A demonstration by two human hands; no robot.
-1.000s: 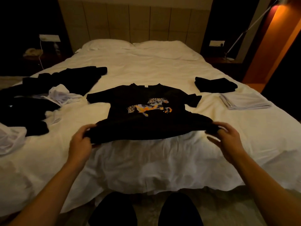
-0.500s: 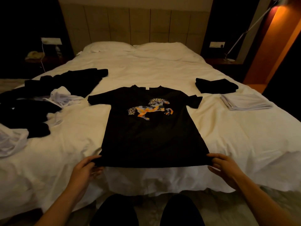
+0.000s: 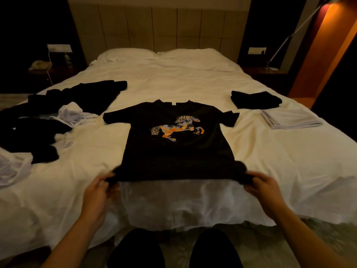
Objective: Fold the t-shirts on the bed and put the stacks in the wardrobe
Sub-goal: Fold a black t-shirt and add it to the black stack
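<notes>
A black t-shirt with a colourful horse print lies face up in the middle of the white bed, collar away from me. My left hand pinches its bottom left hem corner. My right hand pinches the bottom right corner, and the hem is lifted slightly off the sheet. On the bed's right side sit a folded black stack and a folded white stack. A heap of unfolded black shirts and white shirts covers the left side.
Two pillows lie against the headboard. Nightstands stand on both sides, the left one with a phone. A lamp arm leans at the right. My feet are on the floor at the bed's foot.
The hem was pulled toward me and laid flat half a second ago. Now both hands have lifted the bottom corners again and moved them slightly back up the bed.
</notes>
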